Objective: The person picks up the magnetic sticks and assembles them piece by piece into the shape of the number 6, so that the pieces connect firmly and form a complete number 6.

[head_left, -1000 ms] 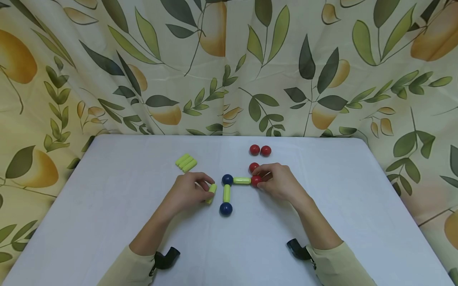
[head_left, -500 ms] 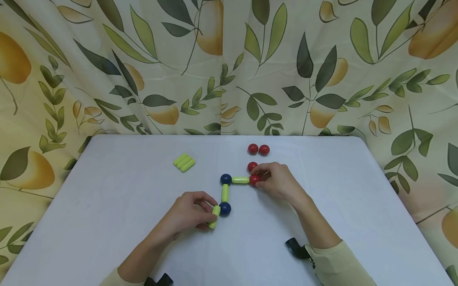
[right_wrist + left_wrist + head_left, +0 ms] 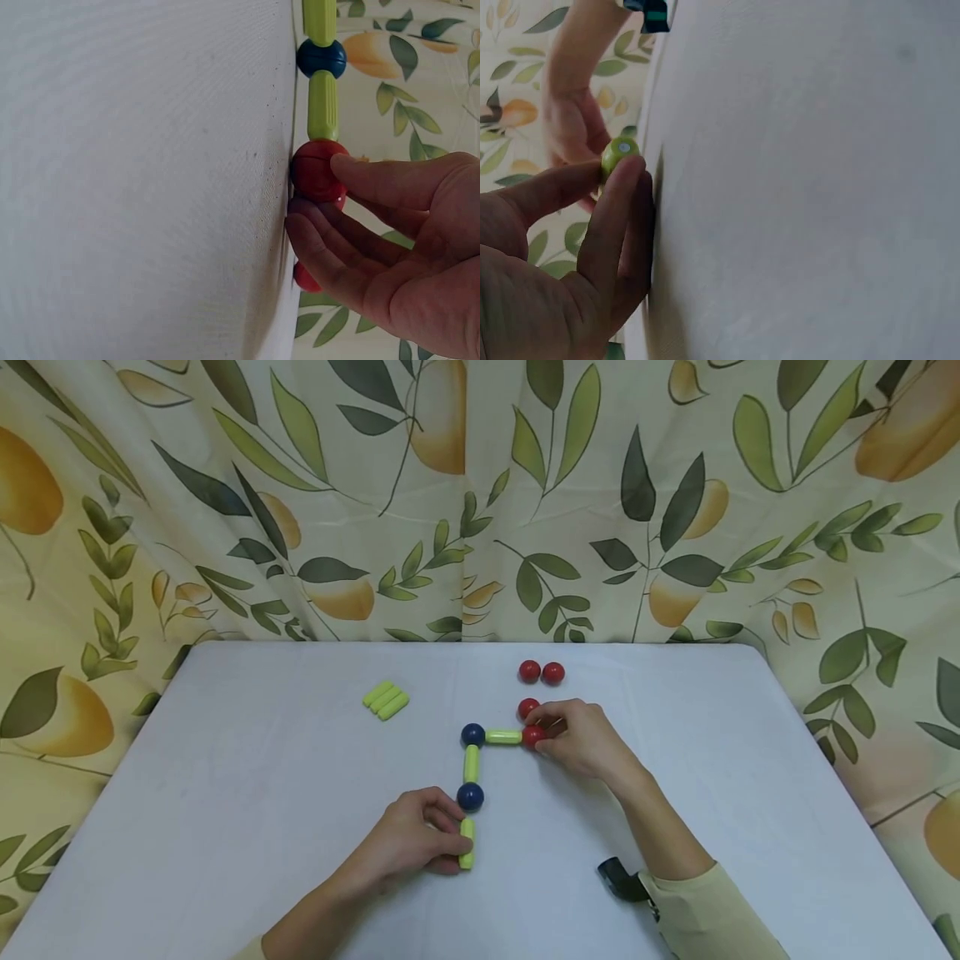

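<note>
Lower centre of my head feed: the left hand (image 3: 420, 831) pinched a green stick (image 3: 467, 829) between thumb and fingers, just below the lower blue ball (image 3: 470, 797); I couldn't tell if they touched. A second stick (image 3: 471, 764) joined that ball to the upper blue ball (image 3: 473, 735), mid-frame; a third stick (image 3: 503, 737) ran right to a red ball (image 3: 531, 738), gripped by the right hand's (image 3: 588, 739) thumb and fingers. Another red ball (image 3: 528, 707) sat close above. Farther, left of centre, I noted three loose sticks (image 3: 386, 700); beyond, two red balls (image 3: 529, 672); then a leafy curtain (image 3: 540, 527).
</note>
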`<state>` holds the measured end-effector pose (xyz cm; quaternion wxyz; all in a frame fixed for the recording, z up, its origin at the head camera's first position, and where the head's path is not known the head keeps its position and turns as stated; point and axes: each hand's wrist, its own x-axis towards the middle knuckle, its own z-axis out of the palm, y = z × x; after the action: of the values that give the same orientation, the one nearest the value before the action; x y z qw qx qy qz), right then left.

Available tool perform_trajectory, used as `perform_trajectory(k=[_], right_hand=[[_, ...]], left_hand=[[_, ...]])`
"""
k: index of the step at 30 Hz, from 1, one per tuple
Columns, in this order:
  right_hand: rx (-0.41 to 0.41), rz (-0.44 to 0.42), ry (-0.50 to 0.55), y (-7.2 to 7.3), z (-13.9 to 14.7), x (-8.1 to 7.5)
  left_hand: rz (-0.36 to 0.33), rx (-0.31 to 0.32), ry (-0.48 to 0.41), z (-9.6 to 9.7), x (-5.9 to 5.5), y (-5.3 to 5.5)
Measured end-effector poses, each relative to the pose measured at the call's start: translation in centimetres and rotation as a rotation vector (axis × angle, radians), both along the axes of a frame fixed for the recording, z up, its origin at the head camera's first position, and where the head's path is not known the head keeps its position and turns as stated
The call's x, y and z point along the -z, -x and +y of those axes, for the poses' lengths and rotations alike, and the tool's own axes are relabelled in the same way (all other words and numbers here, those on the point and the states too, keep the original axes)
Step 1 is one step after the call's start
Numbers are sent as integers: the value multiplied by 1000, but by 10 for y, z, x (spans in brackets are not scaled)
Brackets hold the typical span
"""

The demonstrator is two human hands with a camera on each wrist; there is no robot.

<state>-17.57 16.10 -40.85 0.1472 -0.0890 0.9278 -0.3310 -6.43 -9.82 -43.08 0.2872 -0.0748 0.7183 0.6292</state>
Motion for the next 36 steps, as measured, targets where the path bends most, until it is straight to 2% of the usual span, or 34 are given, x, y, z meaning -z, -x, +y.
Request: perform_trajectory(k=[6,15,22,36], right_hand=[[2,1,-4,0,1,-1],[4,0,2,0,-1,1],[1,-4,3,0,-2,1],[-5,8,-5,0,-2,0]], left_hand=[[4,-24,20,7,4,0],[16,-35,52,7,2,0],[62,-52,74,5,1,0],[76,-33,103,6,-1,1]])
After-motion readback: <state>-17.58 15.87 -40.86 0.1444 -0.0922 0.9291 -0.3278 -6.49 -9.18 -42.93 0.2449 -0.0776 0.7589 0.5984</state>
